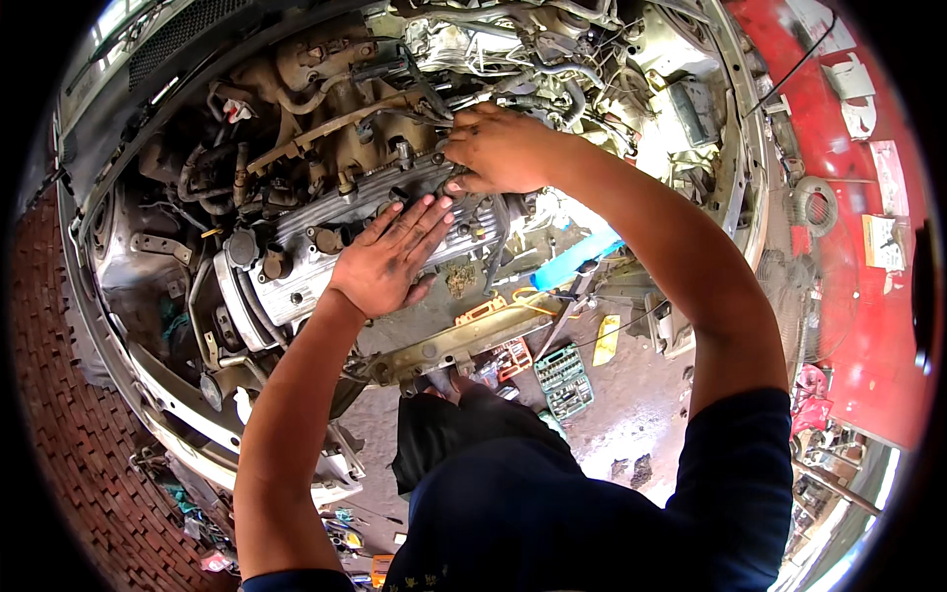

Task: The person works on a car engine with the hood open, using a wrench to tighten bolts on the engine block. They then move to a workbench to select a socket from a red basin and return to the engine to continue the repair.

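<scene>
Head view: left hand (385, 259) is held open over engine cover (301, 266), right hand (508, 148) is curled, grip indeterminable; steady bracing is advised.

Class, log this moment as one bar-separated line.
left hand: fingers extended over engine cover | right hand: curled near engine cover, grip unclear | nearby: blue strip

Green tool case (564, 386), red panel (868, 321), bricks (69, 424)

Engine bay (679, 41), right end: white glare, detail washed out | Left end: dim, deep shadow from where I stand | Floor (631, 434): blown-out patch | Shirt (552, 513): near-black | Brickwork (54, 414): bowed | Outer edge: black fisheye vignette
</scene>
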Demonstrator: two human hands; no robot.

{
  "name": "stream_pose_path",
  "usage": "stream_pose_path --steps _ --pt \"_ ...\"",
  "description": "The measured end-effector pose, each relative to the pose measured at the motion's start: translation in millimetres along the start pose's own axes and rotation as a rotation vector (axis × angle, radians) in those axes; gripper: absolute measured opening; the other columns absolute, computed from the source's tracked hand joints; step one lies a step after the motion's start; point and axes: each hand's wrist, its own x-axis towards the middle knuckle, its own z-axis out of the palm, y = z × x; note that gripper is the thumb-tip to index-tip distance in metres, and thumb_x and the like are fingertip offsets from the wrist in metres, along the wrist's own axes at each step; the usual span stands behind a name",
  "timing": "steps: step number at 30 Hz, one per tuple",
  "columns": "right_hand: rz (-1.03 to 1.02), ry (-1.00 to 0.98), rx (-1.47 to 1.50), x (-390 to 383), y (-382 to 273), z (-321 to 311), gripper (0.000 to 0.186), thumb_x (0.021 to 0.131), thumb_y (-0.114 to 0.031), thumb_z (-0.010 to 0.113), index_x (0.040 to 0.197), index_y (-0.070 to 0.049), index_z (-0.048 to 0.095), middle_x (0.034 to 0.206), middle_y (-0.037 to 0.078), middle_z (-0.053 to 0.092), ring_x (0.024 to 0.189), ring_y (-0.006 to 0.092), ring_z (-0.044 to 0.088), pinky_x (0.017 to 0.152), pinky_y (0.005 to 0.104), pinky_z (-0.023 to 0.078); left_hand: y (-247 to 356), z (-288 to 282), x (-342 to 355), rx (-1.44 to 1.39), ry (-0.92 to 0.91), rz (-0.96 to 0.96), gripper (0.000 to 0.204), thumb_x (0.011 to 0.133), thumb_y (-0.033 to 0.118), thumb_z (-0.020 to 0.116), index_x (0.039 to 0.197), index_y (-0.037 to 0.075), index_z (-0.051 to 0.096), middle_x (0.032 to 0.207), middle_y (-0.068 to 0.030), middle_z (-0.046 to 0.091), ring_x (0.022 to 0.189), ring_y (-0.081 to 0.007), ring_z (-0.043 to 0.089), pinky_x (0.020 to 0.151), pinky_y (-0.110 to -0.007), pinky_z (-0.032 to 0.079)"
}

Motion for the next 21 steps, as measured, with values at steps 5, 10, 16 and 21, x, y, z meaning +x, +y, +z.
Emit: stream_pose_path --steps 5,10,16,21 --pt "-0.057 -0.047 -0.100 3.9 -4.3 -2.8 0.046 0.104 -0.046 0.060 0.108 -0.002 0.070 0.119 0.011 0.071 0.124 0.0283 0.059 0.114 0.0443 0.042 -1.7 4.9 -1.5 0.060 -0.010 0.002 0.086 0.088 0.046 0.072 0.159 0.005 0.049 0.178 -0.0089 0.030 0.164 -0.0228 0.028 0.134 -0.043 0.024" --pt "-0.082 0.009 -0.153 6.3 -1.8 6.3 0.039 0.098 -0.044 0.065 0.100 -0.005 0.070 0.110 0.008 0.072 0.118 0.0255 0.062 0.113 0.0421 0.042 -3.6 4.5 -4.3 0.028 0.017 0.026 0.080 0.088 0.042 0.071 0.155 0.001 0.054 0.178 -0.0092 0.031 0.164 -0.0234 0.028 0.133 -0.042 0.026" --pt "-0.140 0.102 -0.220 5.2 8.1 8.0 0.043 0.087 -0.049 0.075 0.096 -0.008 0.069 0.102 0.006 0.070 0.112 0.0235 0.064 0.104 0.0412 0.050 -4.6 5.3 -3.7 0.015 0.025 0.023 0.081 0.089 0.041 0.070 0.156 0.000 0.052 0.177 -0.0101 0.030 0.164 -0.0237 0.028 0.134 -0.040 0.026" --pt "-0.232 0.202 -0.242 5.5 16.2 15.4 0.041 0.083 -0.047 0.077 0.092 -0.009 0.067 0.100 0.007 0.068 0.106 0.0244 0.064 0.099 0.0402 0.051 -6.4 9.0 -2.5 -0.027 0.016 0.010 0.083 0.089 0.039 0.073 0.159 0.001 0.049 0.178 -0.0093 0.029 0.164 -0.0231 0.027 0.134 -0.040 0.025"
